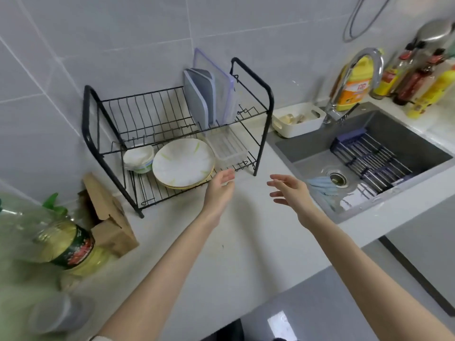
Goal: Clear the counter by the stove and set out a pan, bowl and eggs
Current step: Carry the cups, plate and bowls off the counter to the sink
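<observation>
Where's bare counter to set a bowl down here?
Bare counter runs in front of the rack, between the box and sink, under both open hands. The left end is crowded by the oil bottle; behind the sink, bottles.

Two bare forearms, no sleeves visible | left hand [219,190] and right hand [290,190] without rings or gloves | pale band edge at left arm's lower end
</observation>
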Available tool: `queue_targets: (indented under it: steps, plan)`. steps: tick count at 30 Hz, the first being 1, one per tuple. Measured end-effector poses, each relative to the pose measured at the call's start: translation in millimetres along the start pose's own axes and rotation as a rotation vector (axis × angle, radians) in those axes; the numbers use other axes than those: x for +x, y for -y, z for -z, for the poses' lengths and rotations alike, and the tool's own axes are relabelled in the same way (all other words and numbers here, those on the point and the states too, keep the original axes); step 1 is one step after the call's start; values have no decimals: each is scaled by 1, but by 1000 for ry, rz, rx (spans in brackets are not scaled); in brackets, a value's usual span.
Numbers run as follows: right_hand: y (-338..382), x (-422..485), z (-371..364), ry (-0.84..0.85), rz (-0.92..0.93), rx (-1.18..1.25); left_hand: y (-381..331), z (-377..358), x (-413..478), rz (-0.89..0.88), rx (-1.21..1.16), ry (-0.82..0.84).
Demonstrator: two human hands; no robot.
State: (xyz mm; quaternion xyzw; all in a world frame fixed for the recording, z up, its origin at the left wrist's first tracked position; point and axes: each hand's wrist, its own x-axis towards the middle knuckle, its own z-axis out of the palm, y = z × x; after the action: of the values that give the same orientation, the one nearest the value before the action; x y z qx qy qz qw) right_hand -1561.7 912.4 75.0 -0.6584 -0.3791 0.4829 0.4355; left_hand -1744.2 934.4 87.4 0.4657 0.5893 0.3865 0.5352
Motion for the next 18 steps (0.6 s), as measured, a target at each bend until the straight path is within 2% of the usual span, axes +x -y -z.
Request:
queue_targets:
  steps: [6, 18]
  plan:
    - [-24, -38, 83, -163, -27, 88, -11, -81, -33, -36, 34, 192]
    - [-107, -184, 326, -527, -94, 217, -16, -327, -173, -147, 151, 556]
